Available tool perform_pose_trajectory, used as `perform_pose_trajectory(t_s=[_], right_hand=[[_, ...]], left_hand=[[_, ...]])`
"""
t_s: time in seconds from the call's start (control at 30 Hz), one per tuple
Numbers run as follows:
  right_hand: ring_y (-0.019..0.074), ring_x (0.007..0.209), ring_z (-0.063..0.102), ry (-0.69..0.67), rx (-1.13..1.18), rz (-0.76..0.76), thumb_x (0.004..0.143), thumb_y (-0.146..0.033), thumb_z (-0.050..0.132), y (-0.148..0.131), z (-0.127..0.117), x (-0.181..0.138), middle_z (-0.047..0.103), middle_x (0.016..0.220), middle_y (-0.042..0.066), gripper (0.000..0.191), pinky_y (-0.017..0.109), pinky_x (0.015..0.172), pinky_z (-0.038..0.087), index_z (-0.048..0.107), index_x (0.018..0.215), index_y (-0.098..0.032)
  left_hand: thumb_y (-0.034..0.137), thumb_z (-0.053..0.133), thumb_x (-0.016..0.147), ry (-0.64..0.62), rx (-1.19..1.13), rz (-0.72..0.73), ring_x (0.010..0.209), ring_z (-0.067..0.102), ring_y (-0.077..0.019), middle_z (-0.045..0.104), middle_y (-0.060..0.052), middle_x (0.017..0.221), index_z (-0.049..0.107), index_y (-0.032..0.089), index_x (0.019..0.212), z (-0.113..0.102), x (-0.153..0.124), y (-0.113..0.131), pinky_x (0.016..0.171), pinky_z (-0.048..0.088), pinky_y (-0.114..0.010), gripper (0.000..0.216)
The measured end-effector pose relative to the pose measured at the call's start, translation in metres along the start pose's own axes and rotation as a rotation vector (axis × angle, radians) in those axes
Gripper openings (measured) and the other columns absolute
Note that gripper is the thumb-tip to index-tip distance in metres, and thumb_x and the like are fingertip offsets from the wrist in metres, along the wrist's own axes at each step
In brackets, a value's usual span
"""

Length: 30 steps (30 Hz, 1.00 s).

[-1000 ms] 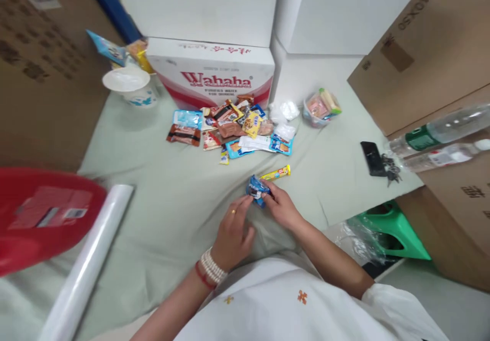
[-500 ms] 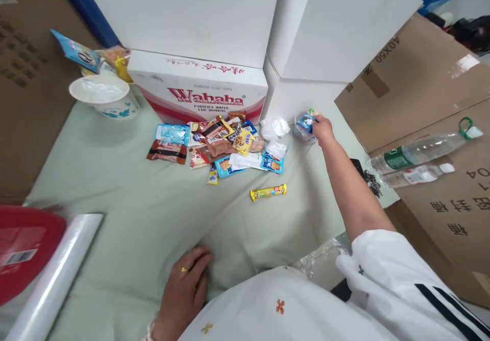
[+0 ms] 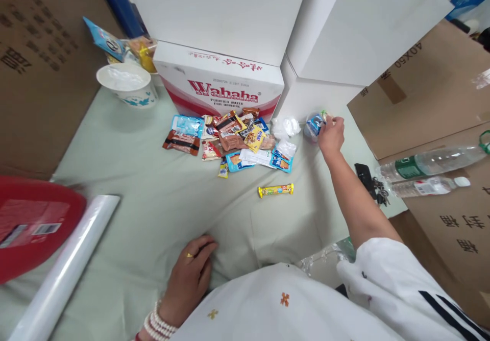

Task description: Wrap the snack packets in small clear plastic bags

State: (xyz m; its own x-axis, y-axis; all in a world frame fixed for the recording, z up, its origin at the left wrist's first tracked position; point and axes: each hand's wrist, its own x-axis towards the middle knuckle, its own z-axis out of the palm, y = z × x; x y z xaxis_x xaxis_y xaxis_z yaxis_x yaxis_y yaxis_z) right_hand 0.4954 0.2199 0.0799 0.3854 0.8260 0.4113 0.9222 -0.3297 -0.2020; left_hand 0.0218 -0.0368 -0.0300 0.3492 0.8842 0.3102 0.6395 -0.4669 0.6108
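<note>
My right hand (image 3: 331, 136) reaches to a small clear plastic container (image 3: 311, 136) at the back right of the table, its fingers pinched together at the rim. A blue snack packet (image 3: 316, 124) and a bit of green and yellow wrapping lie in the container's mouth; what the fingertips grip is hidden. Near the front edge, my left hand (image 3: 191, 269) rests on the cloth with fingers curled and nothing visible in them. Between the hands and the back lies a yellow snack stick (image 3: 275, 190). Behind it is a pile of wrapped snacks (image 3: 233, 142).
A Wahaha water carton (image 3: 225, 88) stands behind the pile. Crumpled white plastic (image 3: 285, 127) sits beside the container. A paper bowl (image 3: 126, 83) is back left, a plastic roll (image 3: 72, 259) front left. Keys (image 3: 381, 190), a black phone (image 3: 365, 180) and bottles (image 3: 440, 162) line the right edge.
The view has shifted, so things appear farther right. My right hand's fingers have moved off the blue packet to the container's right side. My left hand stays on the cloth.
</note>
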Motion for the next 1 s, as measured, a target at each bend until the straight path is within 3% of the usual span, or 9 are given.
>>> perform_pose_trajectory(t_s=[0.1, 0.17, 0.23, 0.3, 0.4, 0.63, 0.8, 0.9, 1.0], right_hand=[[0.0299, 0.124, 0.050, -0.001, 0.141, -0.201, 0.101, -0.027, 0.042, -0.012, -0.003, -0.019, 0.055, 0.133, 0.017, 0.038, 0.046, 0.104, 0.043, 0.064, 0.131, -0.018], [0.0290, 0.119, 0.055, -0.214, 0.239, -0.374, 0.097, -0.028, 0.051, -0.021, 0.004, -0.034, 0.062, 0.122, 0.015, 0.031, 0.045, 0.108, 0.041, 0.069, 0.120, -0.018], [0.0264, 0.105, 0.059, -0.453, 0.305, -0.427, 0.087, -0.027, 0.066, -0.027, 0.016, -0.048, 0.065, 0.116, 0.013, 0.030, 0.042, 0.102, 0.045, 0.071, 0.115, -0.017], [0.0213, 0.088, 0.060, -0.541, 0.401, -0.324, 0.076, -0.024, 0.074, -0.028, 0.029, -0.059, 0.067, 0.109, 0.011, 0.034, 0.037, 0.091, 0.048, 0.073, 0.109, -0.015], [0.0167, 0.075, 0.056, -0.461, 0.553, -0.142, 0.078, -0.025, 0.068, -0.024, 0.036, -0.069, 0.066, 0.090, 0.006, 0.019, 0.032, 0.079, 0.048, 0.071, 0.094, -0.015], [0.0118, 0.059, 0.049, -0.253, 1.176, 0.205, 0.079, -0.040, 0.074, -0.032, -0.005, -0.108, 0.057, 0.070, -0.004, 0.024, 0.026, 0.060, 0.041, 0.067, 0.092, -0.021], [0.0122, 0.060, 0.050, -0.506, 1.280, 0.196, 0.080, -0.043, 0.078, -0.074, -0.028, -0.182, 0.059, 0.072, -0.003, 0.024, 0.025, 0.060, 0.042, 0.069, 0.090, -0.023], [0.0137, 0.065, 0.054, -0.687, 1.265, 0.125, 0.082, -0.044, 0.078, -0.093, -0.034, -0.219, 0.063, 0.075, -0.001, 0.024, 0.026, 0.063, 0.044, 0.071, 0.088, -0.022], [0.0137, 0.067, 0.055, -0.709, 1.272, 0.120, 0.082, -0.043, 0.079, -0.094, -0.036, -0.230, 0.065, 0.076, 0.000, 0.023, 0.026, 0.064, 0.044, 0.071, 0.088, -0.021]], left_hand=[[0.013, 0.050, 0.093, 0.012, 0.010, 0.008, 0.107, 0.070, -0.0243, 0.071, -0.011, 0.117, 0.069, 0.023, 0.115, -0.002, -0.002, 0.001, 0.088, 0.063, -0.038, 0.030], [0.014, 0.050, 0.093, 0.020, 0.007, -0.003, 0.106, 0.070, -0.0240, 0.071, -0.011, 0.116, 0.070, 0.023, 0.113, -0.004, -0.002, 0.002, 0.087, 0.062, -0.037, 0.029], [0.016, 0.050, 0.094, 0.019, 0.005, -0.020, 0.104, 0.071, -0.0240, 0.072, -0.010, 0.115, 0.070, 0.023, 0.111, -0.006, 0.000, 0.002, 0.086, 0.062, -0.037, 0.028], [0.017, 0.050, 0.094, 0.016, 0.001, -0.037, 0.103, 0.071, -0.0241, 0.072, -0.010, 0.114, 0.071, 0.023, 0.110, -0.009, 0.002, 0.003, 0.087, 0.062, -0.038, 0.027], [0.020, 0.050, 0.096, 0.033, -0.035, -0.085, 0.102, 0.071, -0.0231, 0.073, -0.009, 0.113, 0.072, 0.024, 0.110, -0.017, 0.003, 0.007, 0.088, 0.060, -0.036, 0.026], [0.042, 0.058, 0.096, 0.088, -0.333, -0.461, 0.095, 0.068, -0.0206, 0.070, -0.006, 0.102, 0.075, 0.023, 0.097, -0.035, 0.036, 0.028, 0.082, 0.056, -0.032, 0.025], [0.065, 0.063, 0.088, 0.020, -0.931, -0.752, 0.079, 0.066, -0.0174, 0.068, -0.005, 0.095, 0.066, 0.020, 0.102, -0.014, 0.104, 0.063, 0.060, 0.052, -0.027, 0.047], [0.061, 0.081, 0.072, -0.073, -1.119, -0.725, 0.080, 0.066, -0.0167, 0.068, -0.005, 0.099, 0.066, 0.019, 0.101, 0.011, 0.136, 0.071, 0.061, 0.052, -0.026, 0.054], [0.053, 0.085, 0.067, -0.047, -1.111, -0.705, 0.065, 0.057, -0.0120, 0.063, 0.000, 0.070, 0.065, 0.017, 0.079, 0.028, 0.146, 0.067, 0.061, 0.046, -0.024, 0.043]])
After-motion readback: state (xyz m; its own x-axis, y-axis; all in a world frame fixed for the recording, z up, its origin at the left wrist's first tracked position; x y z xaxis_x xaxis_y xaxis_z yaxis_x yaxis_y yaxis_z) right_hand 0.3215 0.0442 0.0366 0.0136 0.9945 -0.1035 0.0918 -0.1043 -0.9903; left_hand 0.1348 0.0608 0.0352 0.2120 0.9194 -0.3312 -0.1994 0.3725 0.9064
